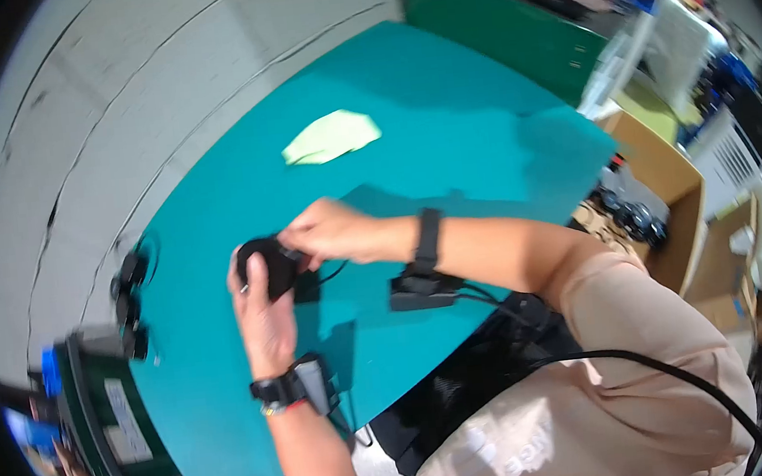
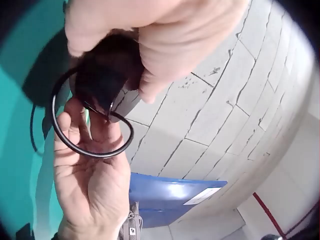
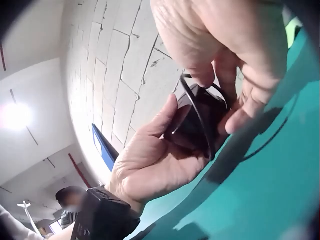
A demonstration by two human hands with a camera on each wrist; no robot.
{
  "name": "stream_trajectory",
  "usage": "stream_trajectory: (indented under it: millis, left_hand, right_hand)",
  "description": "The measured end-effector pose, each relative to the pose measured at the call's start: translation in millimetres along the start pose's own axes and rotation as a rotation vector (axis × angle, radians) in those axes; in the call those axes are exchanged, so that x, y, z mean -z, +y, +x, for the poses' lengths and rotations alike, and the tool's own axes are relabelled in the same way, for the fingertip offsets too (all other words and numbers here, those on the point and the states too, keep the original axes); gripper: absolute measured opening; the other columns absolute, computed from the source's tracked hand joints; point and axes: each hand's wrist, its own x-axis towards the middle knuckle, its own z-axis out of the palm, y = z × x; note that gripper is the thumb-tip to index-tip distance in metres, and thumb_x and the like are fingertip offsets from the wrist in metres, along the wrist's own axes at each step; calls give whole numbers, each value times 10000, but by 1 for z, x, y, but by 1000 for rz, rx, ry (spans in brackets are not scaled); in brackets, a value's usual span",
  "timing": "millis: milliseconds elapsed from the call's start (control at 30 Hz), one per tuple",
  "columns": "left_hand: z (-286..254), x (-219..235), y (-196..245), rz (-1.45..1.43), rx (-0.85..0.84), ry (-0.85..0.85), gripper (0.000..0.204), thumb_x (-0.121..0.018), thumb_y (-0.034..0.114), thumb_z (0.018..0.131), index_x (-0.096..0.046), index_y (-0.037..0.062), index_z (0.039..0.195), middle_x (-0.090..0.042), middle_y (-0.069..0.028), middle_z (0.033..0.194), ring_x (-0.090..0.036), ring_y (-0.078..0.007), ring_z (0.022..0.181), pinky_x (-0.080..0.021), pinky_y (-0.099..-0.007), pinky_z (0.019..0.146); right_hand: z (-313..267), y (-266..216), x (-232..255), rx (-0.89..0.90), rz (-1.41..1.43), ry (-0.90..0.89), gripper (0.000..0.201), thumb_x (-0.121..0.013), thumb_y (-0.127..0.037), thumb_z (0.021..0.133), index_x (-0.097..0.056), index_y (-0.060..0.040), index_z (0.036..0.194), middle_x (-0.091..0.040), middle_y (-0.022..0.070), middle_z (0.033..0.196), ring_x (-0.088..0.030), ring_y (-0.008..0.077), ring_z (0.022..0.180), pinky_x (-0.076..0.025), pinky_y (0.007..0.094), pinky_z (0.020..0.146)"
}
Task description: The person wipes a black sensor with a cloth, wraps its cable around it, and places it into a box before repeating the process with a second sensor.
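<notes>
My left hand (image 1: 262, 291) grips a black rounded object (image 1: 272, 265) above the table, thumb across its face and fingers around the far side. In the left wrist view, that object (image 2: 102, 75) looks dark and glossy. A thin black cable (image 2: 56, 117) loops out from its lower end. My right hand (image 1: 330, 232) is at the object's right edge. In the right wrist view, its bent fingertips (image 3: 202, 77) pinch at the cable (image 3: 196, 110) close against the object; the exact pinch point is partly hidden.
A pale yellow-green cloth (image 1: 333, 137) lies on the teal table (image 1: 441, 94) beyond my hands. Black corded items (image 1: 130, 299) sit along the left edge by the grey wall. A cardboard box (image 1: 669, 183) with assorted things stands right; a dark green crate (image 1: 113, 411) stands left.
</notes>
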Motion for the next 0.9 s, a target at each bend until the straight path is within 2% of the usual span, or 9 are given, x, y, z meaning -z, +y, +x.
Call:
stream_trajectory:
  millis: [233,400,467,633,700,733,767,833,900]
  left_hand:
    - [-3,6,15,117,36,-138,523,-443,383,967,-332,65,1367,-471,-87,1241,-453,-203,1147,-360,-343,979]
    - [-15,-16,13,44,40,-364,641,-470,427,942,-244,81,1431,-420,-98,1304,-432,-227,1170,-310,-392,1007]
    - [-20,-26,12,128,-70,-402,738,-520,478,897,-218,86,1445,-394,-109,1339,-409,-243,1201,-294,-407,1019]
    - [-9,11,16,42,-7,-460,711,-537,431,901,-228,92,1445,-305,-125,1422,-402,-261,1215,-304,-389,1029]
    - [-3,25,15,-76,89,-253,601,-470,323,960,-205,101,1452,-255,-118,1451,-386,-235,1229,-336,-354,1029]
    - [-2,25,13,-99,92,-120,547,-473,246,966,-244,82,1435,-340,-128,1390,-438,-215,1173,-397,-334,988]
    - [2,31,12,-99,99,-118,547,-473,246,966,-244,82,1435,-340,-128,1390,-438,-215,1173,-397,-334,988]
    - [9,46,9,-169,185,-43,530,-488,206,960,-270,52,1418,-427,-133,1305,-488,-203,1103,-437,-328,956]
    - [10,48,9,-213,208,-26,515,-494,166,955,-283,35,1407,-476,-133,1242,-511,-199,1068,-462,-317,928]
  right_hand:
    - [-26,-39,-3,-156,-12,-261,593,-540,-450,793,-575,136,876,-608,191,803,-602,225,681,-509,316,611]
    - [-38,-30,18,-147,-78,-164,412,-573,-320,857,-559,88,911,-626,124,670,-609,196,568,-466,308,506]
    - [-41,-29,30,-76,-41,-189,299,-558,-219,892,-560,71,965,-639,129,739,-621,173,607,-483,294,524]
    - [-89,-58,98,204,203,-250,294,-529,-210,925,-555,75,990,-640,145,931,-645,152,748,-535,274,645]
    - [-137,-87,147,305,198,-95,348,-548,-257,925,-550,83,995,-634,130,908,-655,176,793,-537,279,684]
    - [-161,-96,174,294,133,59,362,-585,-247,902,-557,75,1065,-639,139,947,-666,226,818,-533,293,703]
    - [-193,-105,200,290,71,231,348,-582,-238,905,-556,66,1071,-633,135,927,-669,244,838,-533,296,730]
    - [-250,-88,264,605,165,343,300,-596,-244,895,-585,32,1011,-630,97,916,-669,270,863,-535,316,752]
    - [-316,-76,307,588,282,682,244,-506,-181,941,-540,26,1067,-614,121,996,-643,252,922,-509,383,834]
